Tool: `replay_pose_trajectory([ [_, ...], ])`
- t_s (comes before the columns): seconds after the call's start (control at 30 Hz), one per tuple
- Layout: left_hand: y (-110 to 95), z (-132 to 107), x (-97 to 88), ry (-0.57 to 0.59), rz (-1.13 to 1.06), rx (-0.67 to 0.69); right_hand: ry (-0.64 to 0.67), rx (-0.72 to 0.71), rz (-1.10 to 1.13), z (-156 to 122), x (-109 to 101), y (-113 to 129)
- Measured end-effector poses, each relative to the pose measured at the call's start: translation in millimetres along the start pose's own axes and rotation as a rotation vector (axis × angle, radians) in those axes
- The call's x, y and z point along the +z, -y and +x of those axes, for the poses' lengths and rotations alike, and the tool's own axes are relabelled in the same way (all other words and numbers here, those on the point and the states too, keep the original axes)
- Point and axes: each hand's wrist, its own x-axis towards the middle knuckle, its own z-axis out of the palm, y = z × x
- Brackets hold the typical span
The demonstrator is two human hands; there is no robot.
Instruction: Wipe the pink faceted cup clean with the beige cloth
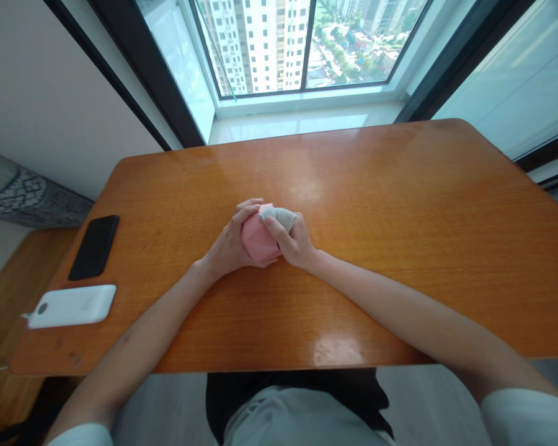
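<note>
A pink rounded object [256,238] with a faceted surface is held above the middle of the wooden table [400,248]; its exact kind does not show. Around its left side and underneath curve the fingers of my left hand [230,244]. My right hand [297,241] pinches a light grey cloth [281,217] between thumb and fingers, pressed against the upper right of the pink object. Part of that object is hidden behind the cloth and my right thumb.
On the table's left side lie a black phone [93,248] and a white oblong device [74,306] with a cable at its left end. Behind the far edge is a window [302,49]. A patterned fabric piece [32,195] is at the far left.
</note>
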Motion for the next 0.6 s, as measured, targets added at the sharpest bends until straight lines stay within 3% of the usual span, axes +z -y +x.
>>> replay_pose_trajectory([
  [0.13, -3, 0, -3.7, 0.012, 0.000, -0.063, -0.005, -0.025, 0.009, 0, 0, -3],
  [0.3, -12, -1, -7.5, 0.052, -0.040, -0.258, 0.011, -0.054, 0.000, -1, 0, -3],
  [0.6, -5, 1, -3.2, 0.091, -0.368, -0.437, 0.012, 0.012, -0.012, 0, 0, -5],
])
